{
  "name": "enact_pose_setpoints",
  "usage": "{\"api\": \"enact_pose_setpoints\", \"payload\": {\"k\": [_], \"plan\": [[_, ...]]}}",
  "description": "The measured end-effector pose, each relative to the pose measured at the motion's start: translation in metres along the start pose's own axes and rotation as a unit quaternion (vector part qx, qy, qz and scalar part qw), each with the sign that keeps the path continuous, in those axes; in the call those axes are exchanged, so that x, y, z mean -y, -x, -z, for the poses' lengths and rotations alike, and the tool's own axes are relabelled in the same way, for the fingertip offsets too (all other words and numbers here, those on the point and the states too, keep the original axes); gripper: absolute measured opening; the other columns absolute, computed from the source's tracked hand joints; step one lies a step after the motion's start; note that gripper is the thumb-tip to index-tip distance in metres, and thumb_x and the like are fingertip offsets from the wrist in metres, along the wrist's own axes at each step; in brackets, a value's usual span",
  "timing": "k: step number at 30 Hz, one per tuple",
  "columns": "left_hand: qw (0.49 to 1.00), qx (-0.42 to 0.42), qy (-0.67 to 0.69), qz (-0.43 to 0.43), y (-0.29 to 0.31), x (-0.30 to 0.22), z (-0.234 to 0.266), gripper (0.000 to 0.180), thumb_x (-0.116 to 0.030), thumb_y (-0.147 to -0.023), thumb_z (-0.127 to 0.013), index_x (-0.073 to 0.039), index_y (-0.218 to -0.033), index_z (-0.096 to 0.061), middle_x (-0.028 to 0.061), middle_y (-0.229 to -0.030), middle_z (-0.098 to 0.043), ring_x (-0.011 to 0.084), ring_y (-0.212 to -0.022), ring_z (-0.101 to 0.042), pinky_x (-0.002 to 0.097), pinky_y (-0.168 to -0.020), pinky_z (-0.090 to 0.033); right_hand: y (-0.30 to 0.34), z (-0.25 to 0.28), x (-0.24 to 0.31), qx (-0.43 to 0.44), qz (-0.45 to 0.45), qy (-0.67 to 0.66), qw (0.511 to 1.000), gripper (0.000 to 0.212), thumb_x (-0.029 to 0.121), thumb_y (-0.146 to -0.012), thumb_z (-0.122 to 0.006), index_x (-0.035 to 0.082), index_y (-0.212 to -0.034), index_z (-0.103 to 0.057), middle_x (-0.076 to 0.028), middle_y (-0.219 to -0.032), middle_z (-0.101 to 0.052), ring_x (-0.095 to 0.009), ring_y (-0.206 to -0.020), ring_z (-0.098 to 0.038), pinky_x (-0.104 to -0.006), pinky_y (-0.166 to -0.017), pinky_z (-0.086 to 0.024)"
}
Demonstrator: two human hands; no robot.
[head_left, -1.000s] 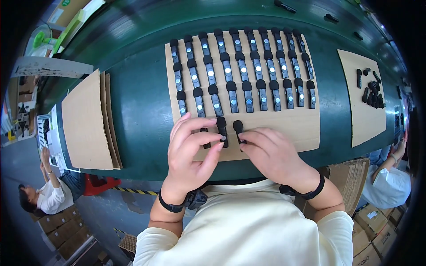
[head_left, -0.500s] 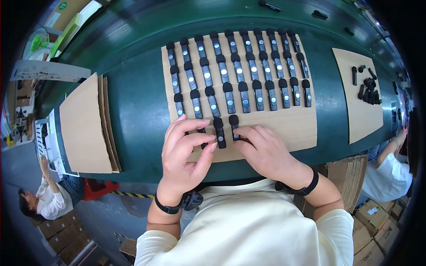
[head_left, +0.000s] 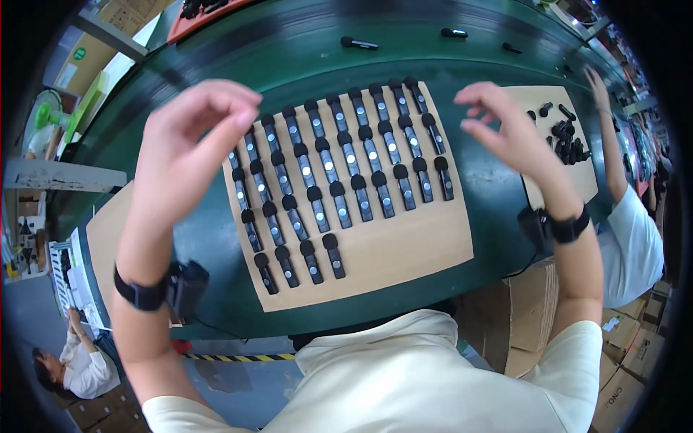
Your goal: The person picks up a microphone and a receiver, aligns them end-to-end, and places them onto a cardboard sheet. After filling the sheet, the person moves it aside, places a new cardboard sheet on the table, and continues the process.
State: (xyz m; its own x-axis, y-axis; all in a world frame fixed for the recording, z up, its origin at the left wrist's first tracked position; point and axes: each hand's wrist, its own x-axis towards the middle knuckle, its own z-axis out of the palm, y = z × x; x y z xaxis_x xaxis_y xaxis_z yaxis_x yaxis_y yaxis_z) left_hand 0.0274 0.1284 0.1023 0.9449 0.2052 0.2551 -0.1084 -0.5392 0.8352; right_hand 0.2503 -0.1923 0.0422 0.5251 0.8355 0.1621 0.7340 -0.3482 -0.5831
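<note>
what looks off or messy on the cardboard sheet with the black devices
Nothing is spilled or damaged. The black devices lie in neat slanted rows on the cardboard sheet. Only the nearest row is short, four pieces at its left end. Both the left hand and right hand are raised, empty.

This is a factory assembly line. A long green surface (head_left: 216, 238) carries cardboard sheets (head_left: 404, 252) lined with identical small black devices (head_left: 339, 166). Co-workers (head_left: 628, 231) sit alongside, with stacked cartons (head_left: 635, 346) nearby.
</note>
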Motion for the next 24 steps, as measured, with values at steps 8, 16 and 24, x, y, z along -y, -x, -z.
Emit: {"api": "enact_pose_setpoints", "payload": {"k": [8, 16, 24], "plan": [[0.978, 0.099, -0.085, 0.164, -0.127, 0.061, -0.027, 0.020, -0.019, -0.087, -0.066, -0.002, -0.099, -0.067, 0.0035, -0.090, -0.066, 0.0116, -0.084, -0.060, 0.0257, -0.076, -0.048, -0.107, 0.020, -0.149, -0.085, -0.018, 0.192, 0.978, 0.038, 0.012, -0.087, -0.065, 0.009, -0.124, -0.056, -0.012, -0.119, -0.056, -0.025, -0.100, -0.057, -0.0337, -0.088, -0.048], [0.923, 0.121, -0.364, -0.042, -0.192, 0.122, -0.069, 0.026, -0.017, -0.083, -0.070, -0.004, -0.106, -0.067, 0.0131, -0.096, -0.069, 0.0288, -0.096, -0.066, 0.0366, -0.085, -0.051, -0.177, 0.002, -0.200, -0.062, -0.069, 0.233, 0.968, 0.036, 0.016, -0.088, -0.064, 0.011, -0.123, -0.056, -0.017, -0.122, -0.057, -0.036, -0.110, -0.056, -0.0408, -0.091, -0.047], [0.871, 0.204, -0.445, 0.029, -0.214, 0.136, -0.079, 0.033, -0.018, -0.082, -0.071, -0.007, -0.112, -0.064, 0.0166, -0.096, -0.068, 0.0334, -0.096, -0.065, 0.0404, -0.084, -0.051, -0.172, 0.010, -0.172, 0.006, -0.052, 0.091, 0.994, 0.024, 0.011, -0.089, -0.065, 0.004, -0.110, -0.059, -0.010, -0.097, -0.063, -0.021, -0.092, -0.060, -0.0311, -0.084, -0.047]]}}
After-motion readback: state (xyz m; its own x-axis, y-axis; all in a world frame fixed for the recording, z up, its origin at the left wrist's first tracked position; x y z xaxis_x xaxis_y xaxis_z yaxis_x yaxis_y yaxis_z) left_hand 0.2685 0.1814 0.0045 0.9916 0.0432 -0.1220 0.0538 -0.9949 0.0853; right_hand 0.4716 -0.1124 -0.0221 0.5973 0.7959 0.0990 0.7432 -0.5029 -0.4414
